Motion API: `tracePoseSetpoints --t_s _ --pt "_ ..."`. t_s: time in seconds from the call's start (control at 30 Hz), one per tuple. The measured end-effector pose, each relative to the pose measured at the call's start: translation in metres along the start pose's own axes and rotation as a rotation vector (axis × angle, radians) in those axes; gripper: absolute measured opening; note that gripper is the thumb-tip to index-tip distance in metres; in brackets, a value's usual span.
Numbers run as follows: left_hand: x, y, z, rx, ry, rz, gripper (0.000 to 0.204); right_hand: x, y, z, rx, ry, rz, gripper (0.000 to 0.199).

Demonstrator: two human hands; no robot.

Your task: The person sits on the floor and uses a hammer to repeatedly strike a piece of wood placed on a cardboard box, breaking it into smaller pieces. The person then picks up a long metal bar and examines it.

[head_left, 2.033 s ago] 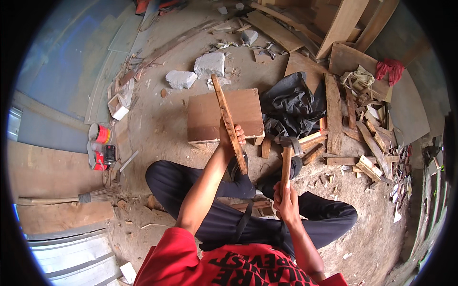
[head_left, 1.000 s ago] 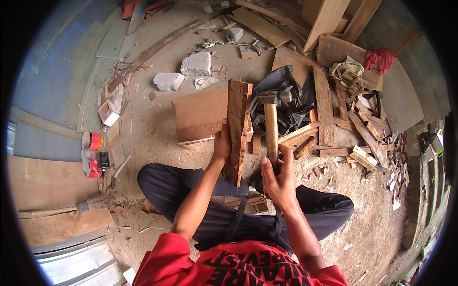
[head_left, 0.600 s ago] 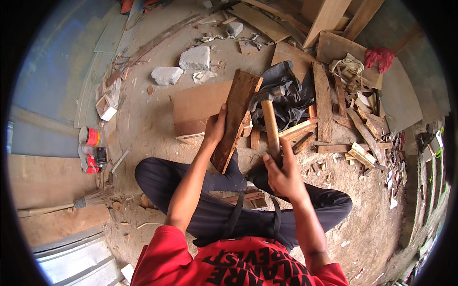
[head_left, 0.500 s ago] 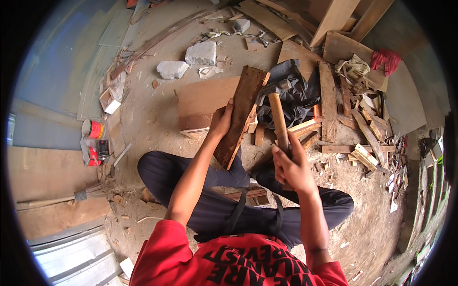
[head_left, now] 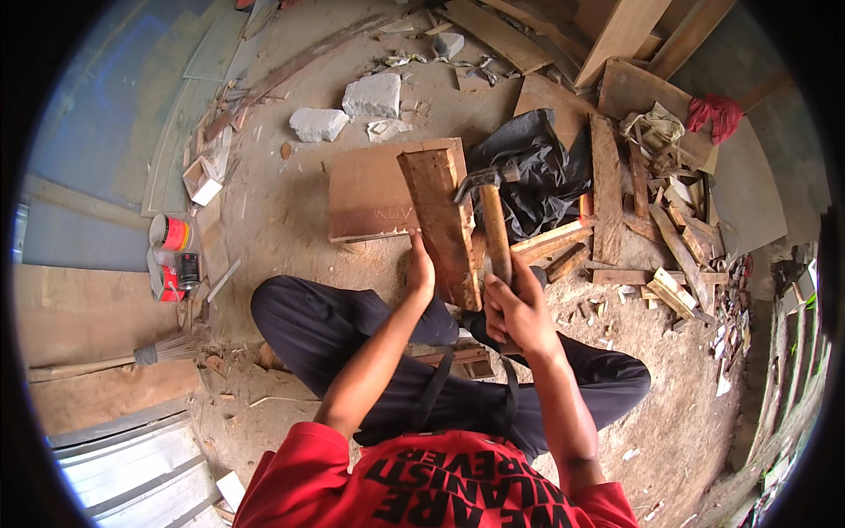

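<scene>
Brown board (head_left: 439, 224) has just tipped leftward between the hands, bringing its edge beside the claw hammer (head_left: 495, 227). Right hand (head_left: 523, 310) curls around the claw hammer; left hand (head_left: 422, 271) lies against the board, finger grip unclear.

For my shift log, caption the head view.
Left hand holds a wooden board; right hand grips a hammer.

A dusty brown floor (head_left: 273, 202), littered with chips, spreads through the room. A blue-grey wall (head_left: 97, 114) stands at ten o'clock, a plywood panel (head_left: 97, 317) just below nine, pale ribbed metal sheeting (head_left: 132, 480) at eight. Tall boards (head_left: 623, 42) stand toward half past one; daylight shows between weathered slats (head_left: 789, 352) past three
</scene>
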State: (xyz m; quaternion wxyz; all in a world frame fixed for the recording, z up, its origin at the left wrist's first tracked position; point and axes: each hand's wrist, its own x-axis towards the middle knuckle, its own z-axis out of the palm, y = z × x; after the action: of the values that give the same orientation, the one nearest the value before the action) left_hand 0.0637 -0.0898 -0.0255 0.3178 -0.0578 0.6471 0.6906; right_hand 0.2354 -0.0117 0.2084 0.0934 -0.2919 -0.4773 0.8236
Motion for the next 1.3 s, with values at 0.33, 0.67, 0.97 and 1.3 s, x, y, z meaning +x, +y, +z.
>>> tracePoseSetpoints --t_s 0.33,0.67,0.97,1.3 --pt "0.012 0.063 0.006 -0.061 0.057 0.265 0.071 -0.020 -0.012 -0.010 -0.296 -0.050 -0.020 0.050" --pt "0.029 0.162 -0.010 0.623 0.183 0.783 0.075 -0.029 -0.031 -0.024 -0.294 -0.098 0.054 0.034" --pt "0.115 0.211 -0.140 0.298 0.219 0.433 0.078 -0.084 -0.056 -0.060 -0.351 -0.158 0.167 0.042" --pt "0.096 0.112 -0.051 0.335 -0.038 -0.020 0.077 -0.019 -0.029 -0.084 -0.191 0.055 0.078 0.034"
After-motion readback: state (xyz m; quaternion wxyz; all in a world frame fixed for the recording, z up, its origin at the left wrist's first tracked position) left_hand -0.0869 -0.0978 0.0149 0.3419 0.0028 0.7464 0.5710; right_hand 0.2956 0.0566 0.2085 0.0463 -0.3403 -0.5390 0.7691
